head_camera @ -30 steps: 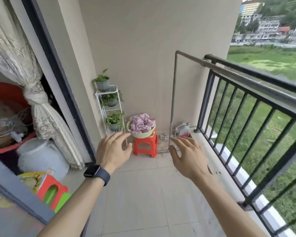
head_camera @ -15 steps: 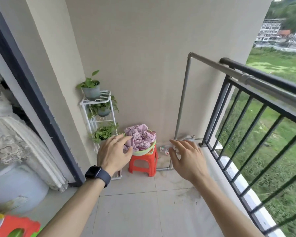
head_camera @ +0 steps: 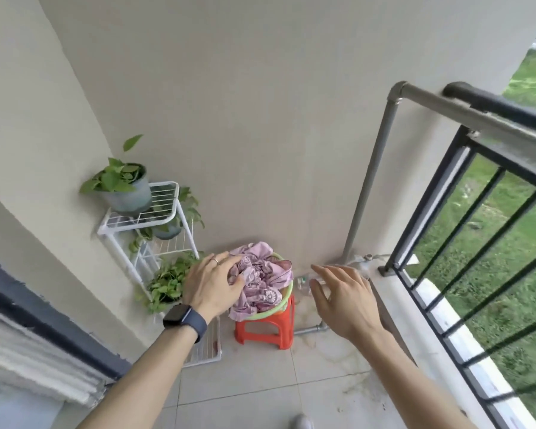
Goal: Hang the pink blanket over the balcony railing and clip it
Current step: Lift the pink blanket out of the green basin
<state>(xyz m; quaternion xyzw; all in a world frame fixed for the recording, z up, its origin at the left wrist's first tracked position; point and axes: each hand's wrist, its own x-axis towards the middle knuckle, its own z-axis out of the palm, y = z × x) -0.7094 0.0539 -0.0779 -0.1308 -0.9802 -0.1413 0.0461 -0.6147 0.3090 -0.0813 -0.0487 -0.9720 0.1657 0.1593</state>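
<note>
The pink blanket (head_camera: 262, 280) lies crumpled in a green basin (head_camera: 283, 300) on a small red stool (head_camera: 265, 329) against the far wall. My left hand (head_camera: 212, 284), with a ring and a dark watch on the wrist, reaches over the blanket's left side, fingers spread and close to the cloth; whether it touches is unclear. My right hand (head_camera: 345, 297) hovers open to the right of the basin, apart from it. The black balcony railing (head_camera: 489, 106) runs along the right, with a grey pipe rail (head_camera: 430, 102) just inside it. No clips are in sight.
A white wire plant stand (head_camera: 146, 221) with three potted plants stands left of the stool. A plastic bottle (head_camera: 305, 281) and a tap (head_camera: 364, 260) sit by the wall corner. A dark door frame (head_camera: 44, 320) is at the left. Tiled floor lies between me and the stool.
I have come closer to the stool and the view has tilted down. Both hands have moved forward, the left one now over the blanket, the right one beside the basin.
</note>
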